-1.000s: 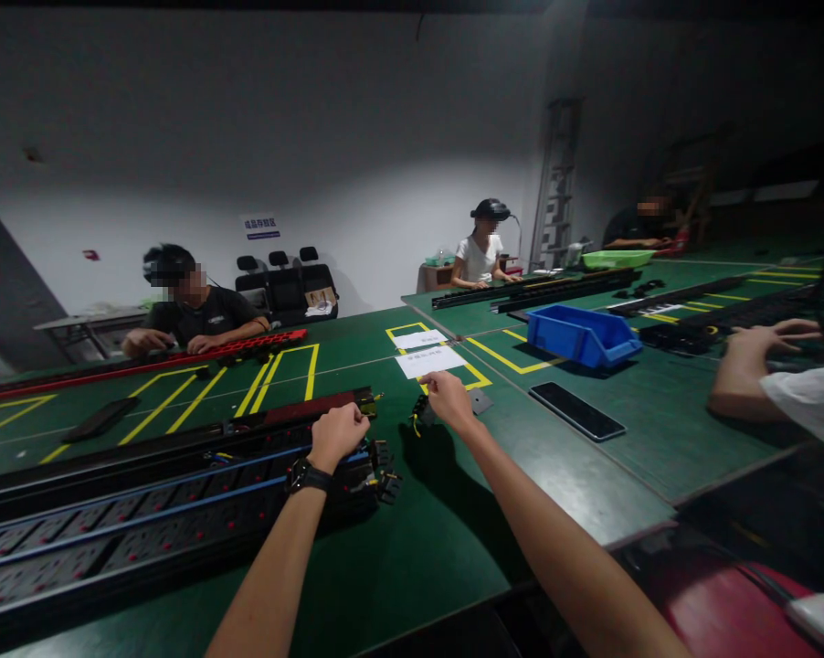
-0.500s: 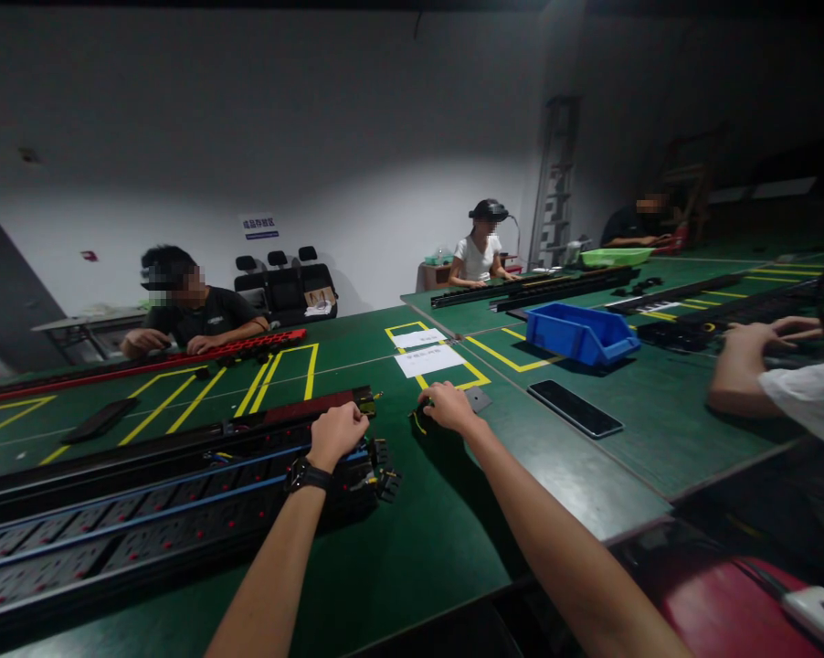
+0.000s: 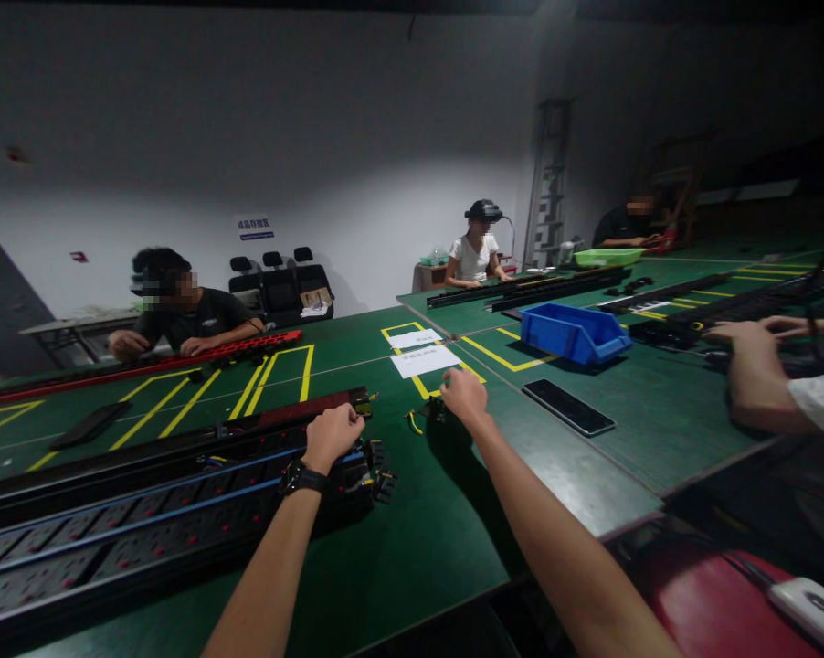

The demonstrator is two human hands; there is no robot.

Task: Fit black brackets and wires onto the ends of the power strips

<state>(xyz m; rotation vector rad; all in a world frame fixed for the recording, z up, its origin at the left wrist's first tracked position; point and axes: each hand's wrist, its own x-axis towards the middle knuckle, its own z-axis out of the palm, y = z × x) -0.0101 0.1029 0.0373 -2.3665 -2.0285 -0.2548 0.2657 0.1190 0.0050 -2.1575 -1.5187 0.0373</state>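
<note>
The left hand, a black wristwatch on its wrist, was balled into a tight fist on top of the long black power strip with blue rails and red sockets. It pressed down close to the strip's open end, where loose black connectors stuck out. Whether the fist enclosed anything could not be told. That strip lay along the near left part of the green-covered bench, its end pointing toward the bench's middle. The right hand hung palm-down with its fingers loosely curled, just beside a small black part with yellow wire tails in the middle of the bench. It was short of the white paper sheets inside a yellow-taped box, and whether the fingertips touched the part or had hold of anything was hidden. The step looked like steadying the strip's end while sorting out a small fitting. The next move would call for a fine pinch on that part and a firm left hand. A blue plastic bin and a flat black phone lay toward the right edge, near a co-worker's hand.
</note>
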